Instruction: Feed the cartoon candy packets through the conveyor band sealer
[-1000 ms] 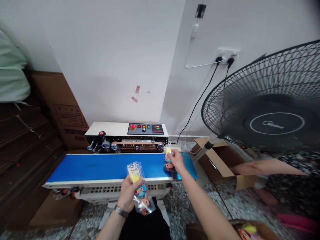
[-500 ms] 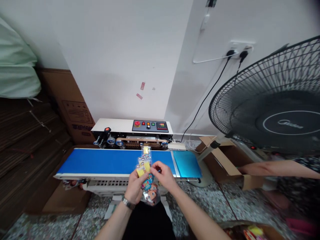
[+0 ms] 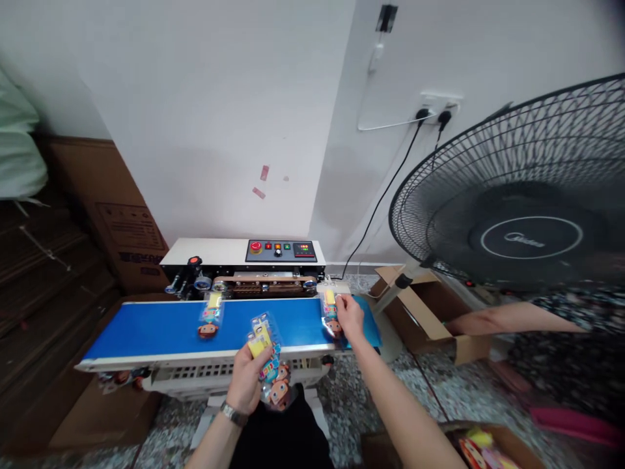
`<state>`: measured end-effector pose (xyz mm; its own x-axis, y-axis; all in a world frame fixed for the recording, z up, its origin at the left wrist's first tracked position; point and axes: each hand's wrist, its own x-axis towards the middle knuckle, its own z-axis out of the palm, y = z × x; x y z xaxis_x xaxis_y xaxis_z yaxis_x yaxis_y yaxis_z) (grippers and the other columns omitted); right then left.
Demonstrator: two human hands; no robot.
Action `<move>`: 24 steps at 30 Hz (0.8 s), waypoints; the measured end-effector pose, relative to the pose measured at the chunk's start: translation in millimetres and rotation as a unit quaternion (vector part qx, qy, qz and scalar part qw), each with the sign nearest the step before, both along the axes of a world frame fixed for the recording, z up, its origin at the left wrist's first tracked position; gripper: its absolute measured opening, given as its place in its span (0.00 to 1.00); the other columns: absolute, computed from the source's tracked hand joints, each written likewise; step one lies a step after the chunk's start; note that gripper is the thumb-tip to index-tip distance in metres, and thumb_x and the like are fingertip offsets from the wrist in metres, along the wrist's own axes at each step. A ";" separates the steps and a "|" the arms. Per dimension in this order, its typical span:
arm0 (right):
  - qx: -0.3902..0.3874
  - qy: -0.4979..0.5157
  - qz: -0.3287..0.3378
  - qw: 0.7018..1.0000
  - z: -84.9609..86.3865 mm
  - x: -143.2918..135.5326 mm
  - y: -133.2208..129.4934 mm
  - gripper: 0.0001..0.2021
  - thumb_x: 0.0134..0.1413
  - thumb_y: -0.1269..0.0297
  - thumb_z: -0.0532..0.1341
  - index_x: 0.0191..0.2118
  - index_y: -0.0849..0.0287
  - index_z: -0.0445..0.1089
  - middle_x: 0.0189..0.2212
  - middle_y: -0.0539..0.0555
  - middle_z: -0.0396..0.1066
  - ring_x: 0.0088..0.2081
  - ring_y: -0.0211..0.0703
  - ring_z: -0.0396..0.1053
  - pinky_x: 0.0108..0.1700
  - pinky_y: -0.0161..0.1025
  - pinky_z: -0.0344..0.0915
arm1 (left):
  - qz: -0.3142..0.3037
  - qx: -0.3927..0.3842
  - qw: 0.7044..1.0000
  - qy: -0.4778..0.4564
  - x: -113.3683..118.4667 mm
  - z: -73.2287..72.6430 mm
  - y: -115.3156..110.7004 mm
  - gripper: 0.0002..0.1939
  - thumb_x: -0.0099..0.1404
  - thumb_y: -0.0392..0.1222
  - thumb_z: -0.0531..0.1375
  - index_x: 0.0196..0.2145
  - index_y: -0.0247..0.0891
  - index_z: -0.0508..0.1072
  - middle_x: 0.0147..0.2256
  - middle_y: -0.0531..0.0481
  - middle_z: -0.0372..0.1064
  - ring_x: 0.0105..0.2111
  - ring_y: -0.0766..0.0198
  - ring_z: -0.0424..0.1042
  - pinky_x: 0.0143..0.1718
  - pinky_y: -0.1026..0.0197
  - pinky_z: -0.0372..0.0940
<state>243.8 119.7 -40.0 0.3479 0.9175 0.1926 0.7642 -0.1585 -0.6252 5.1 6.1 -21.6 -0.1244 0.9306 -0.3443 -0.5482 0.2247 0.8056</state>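
Observation:
My left hand [image 3: 248, 376] is closed on a fanned stack of clear printed packets [image 3: 272, 371], held just in front of the blue conveyor belt [image 3: 161, 324]. At the belt's right end, my right hand [image 3: 350, 316] pinches the right edge of a single packet [image 3: 331, 315], its top by the intake of the sealing machine [image 3: 205, 251]. Another packet [image 3: 211, 315] lies upright on the belt further left, near the machine's left rollers. The packets show yellow tops and a cartoon face at the bottom.
A large black fan [image 3: 517, 228] fills the right side. Behind it, a person's arm [image 3: 508, 319] reaches into an open carton [image 3: 420, 312]. Another carton [image 3: 449, 430] at the lower right holds colourful packets. A white plastic basket [image 3: 195, 384] stands under the belt.
My right hand has moved away from the stack to the belt's right end with one packet. A packet now shows on the belt at left. The view has shifted slightly.

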 end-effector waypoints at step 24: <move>0.042 0.096 0.481 0.870 72.3 -86.5 -61.6 0.16 0.50 0.59 0.60 0.45 0.56 0.68 0.34 0.52 0.69 0.31 0.37 0.65 0.34 0.34 0.63 | -0.064 0.116 0.983 0.127 5.6 11.9 -2.8 0.16 0.48 0.42 0.65 0.35 0.34 0.73 0.32 0.47 0.73 0.30 0.62 0.69 0.34 0.62 0.62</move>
<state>157.3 58.1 32.2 -0.5409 0.7875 0.2955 0.3988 0.5494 -0.7342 10.7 3.2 -9.6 -0.0566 0.9940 -0.0934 -0.3021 0.0721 0.9505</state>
